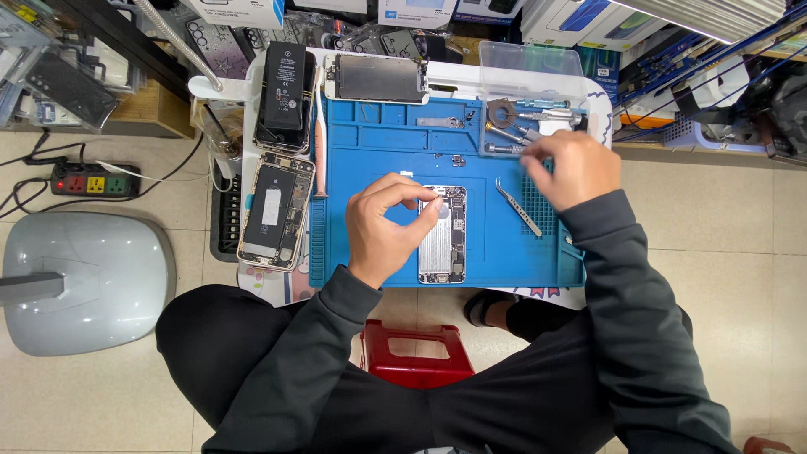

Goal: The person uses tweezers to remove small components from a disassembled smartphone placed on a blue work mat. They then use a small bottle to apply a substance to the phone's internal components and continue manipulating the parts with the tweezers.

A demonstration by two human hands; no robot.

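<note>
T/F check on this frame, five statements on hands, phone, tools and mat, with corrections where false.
1. The left hand rests at the opened phone on the blue mat. True.
2. The right hand grips the tweezers. False: the tweezers lie loose on the mat, below that hand, which reaches toward the screwdrivers.
3. A second opened phone lies left of the mat. True.
4. The mat is red. False: it is blue; the red thing is a stool under the person.
5. The detached screen panel lies at the mat's far edge. True.
</note>
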